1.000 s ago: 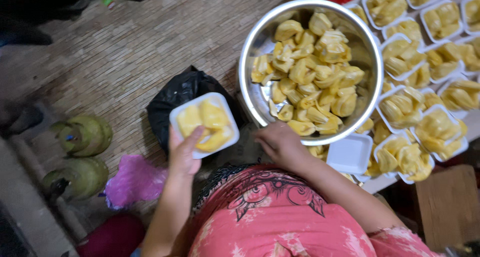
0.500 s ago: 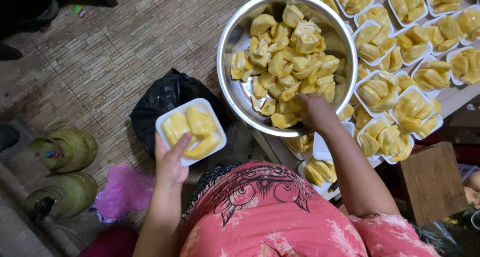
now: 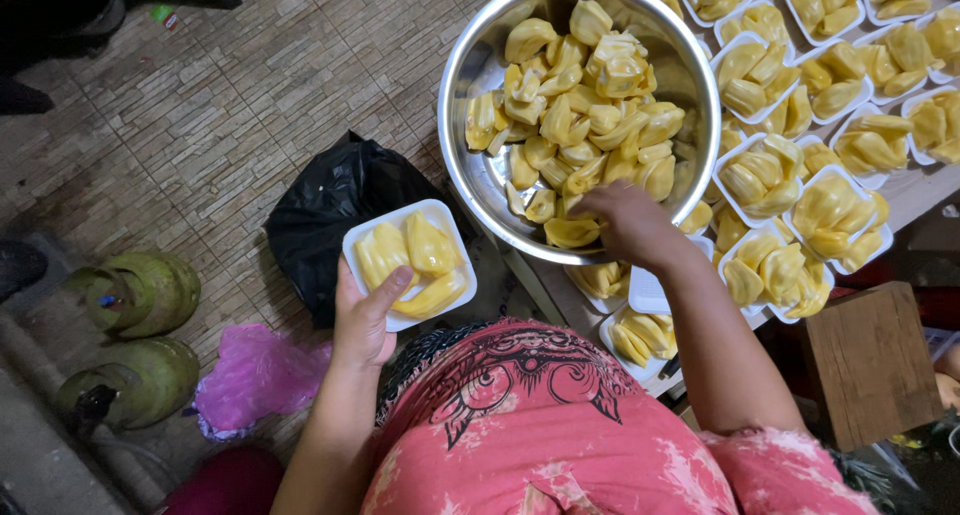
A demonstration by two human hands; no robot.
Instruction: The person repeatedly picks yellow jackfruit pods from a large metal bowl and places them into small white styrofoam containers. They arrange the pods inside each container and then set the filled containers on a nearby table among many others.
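Observation:
My left hand (image 3: 365, 315) holds a white foam tray (image 3: 410, 265) with three yellow jackfruit pieces on it, thumb over its near edge. My right hand (image 3: 625, 220) reaches over the near rim of a large steel bowl (image 3: 480, 180) heaped with yellow jackfruit pieces (image 3: 580, 105). Its fingers rest among the fruit at the bowl's near side; whether they hold a piece is hidden.
Several filled white trays (image 3: 830, 210) cover the table to the right, a few partly under the bowl. A black bag (image 3: 335, 200), a pink bag (image 3: 255, 375) and two green gas cylinders (image 3: 135, 335) lie on the brick floor at left. A wooden block (image 3: 870, 360) stands at right.
My right hand has gone from the table's edge up into the bowl's near side. The left hand keeps the tray, with the view shifted slightly.

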